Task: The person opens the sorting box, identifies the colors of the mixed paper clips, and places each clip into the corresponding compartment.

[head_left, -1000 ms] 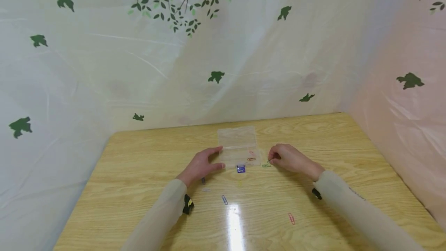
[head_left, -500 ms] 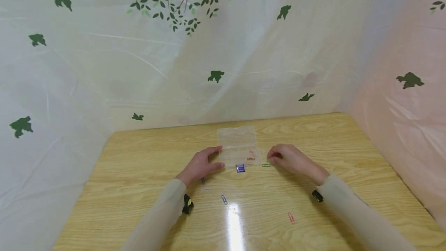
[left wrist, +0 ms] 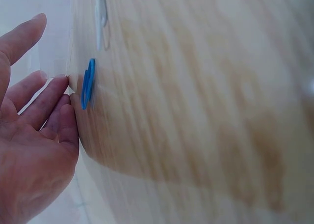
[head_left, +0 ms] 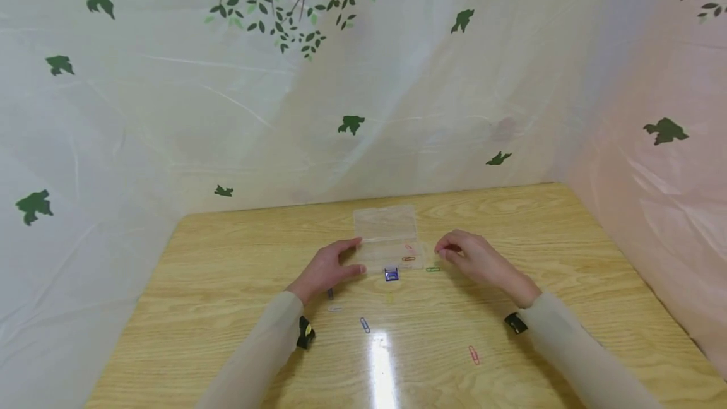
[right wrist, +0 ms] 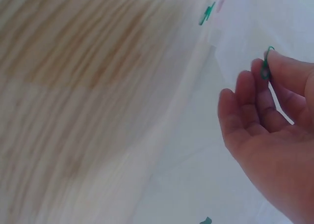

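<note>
My right hand [head_left: 477,262] pinches a green paper clip [right wrist: 265,70] between thumb and index finger, just off the table to the right of a clear plastic box [head_left: 386,225]. A second green paper clip [head_left: 433,269] lies by the box's right front corner. The box's lid lies back, and a red paper clip [head_left: 408,259] shows within its front part. My left hand [head_left: 329,270] rests at the box's left side, thumb and fingers spread. A blue paper clip [left wrist: 88,84] lies near that hand's fingers, with a whitish clip [left wrist: 101,20] beyond it.
A small dark-blue piece [head_left: 391,274] sits at the box's front edge. Nearer me lie a faint yellow clip [head_left: 390,298], a blue paper clip [head_left: 365,325] and a pink paper clip [head_left: 474,355]. Behind the wooden table [head_left: 227,257] hangs a pale curtain [head_left: 255,112].
My right hand has risen slightly from the table with one green paper clip, leaving the other green one lying there. The left hand has stayed by the box.
</note>
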`<control>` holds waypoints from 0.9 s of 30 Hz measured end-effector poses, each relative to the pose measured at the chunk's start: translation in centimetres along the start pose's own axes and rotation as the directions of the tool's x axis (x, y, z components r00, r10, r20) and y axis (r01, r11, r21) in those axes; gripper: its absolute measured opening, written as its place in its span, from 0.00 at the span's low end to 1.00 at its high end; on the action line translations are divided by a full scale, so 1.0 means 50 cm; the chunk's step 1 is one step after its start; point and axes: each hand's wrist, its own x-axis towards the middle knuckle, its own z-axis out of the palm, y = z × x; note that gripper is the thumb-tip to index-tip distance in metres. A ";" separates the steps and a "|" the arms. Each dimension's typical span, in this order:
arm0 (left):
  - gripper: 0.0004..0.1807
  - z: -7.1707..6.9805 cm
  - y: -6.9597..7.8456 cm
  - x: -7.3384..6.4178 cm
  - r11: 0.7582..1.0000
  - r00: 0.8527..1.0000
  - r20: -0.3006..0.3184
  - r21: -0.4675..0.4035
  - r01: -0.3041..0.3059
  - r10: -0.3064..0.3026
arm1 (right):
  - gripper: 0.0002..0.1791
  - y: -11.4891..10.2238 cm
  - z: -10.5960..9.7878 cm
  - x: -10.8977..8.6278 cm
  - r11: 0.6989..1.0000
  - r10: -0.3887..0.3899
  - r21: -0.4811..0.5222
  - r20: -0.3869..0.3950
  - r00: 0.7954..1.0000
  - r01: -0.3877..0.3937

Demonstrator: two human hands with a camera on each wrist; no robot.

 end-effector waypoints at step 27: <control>0.38 -0.004 -0.005 0.007 1.000 1.000 0.006 0.002 -0.003 0.003 | 0.05 -0.057 0.018 0.048 0.997 0.007 0.072 -0.131 0.991 0.003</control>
